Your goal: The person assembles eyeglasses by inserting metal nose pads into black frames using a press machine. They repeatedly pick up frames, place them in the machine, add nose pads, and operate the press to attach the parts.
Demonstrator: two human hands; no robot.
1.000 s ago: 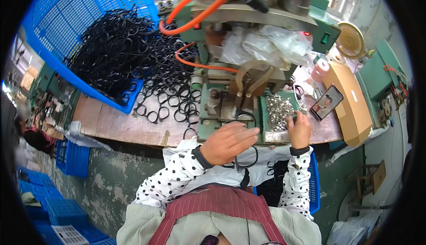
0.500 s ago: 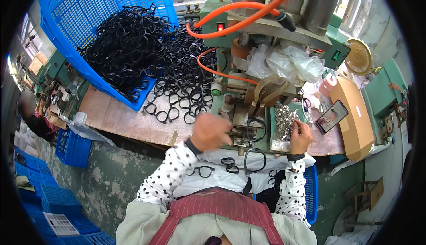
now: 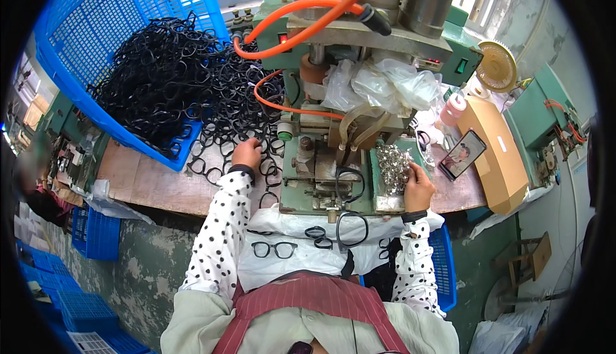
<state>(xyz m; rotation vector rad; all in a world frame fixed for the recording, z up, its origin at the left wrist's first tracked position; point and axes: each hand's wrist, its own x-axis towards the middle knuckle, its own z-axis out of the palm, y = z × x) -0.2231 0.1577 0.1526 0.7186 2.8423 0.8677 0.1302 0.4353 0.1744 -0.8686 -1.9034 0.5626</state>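
at nine o'clock in view, the left hand sits among loose black eyeglass frames; at three, the right hand meets small silvery parts. i cannot tell either hand's grip.

Right of the right grip, a phone stands tilted by a carton, with a bottle and a fan beyond. Farther right and lower than that grip are a stool and bags. Well left of the left grip, crates stand low.
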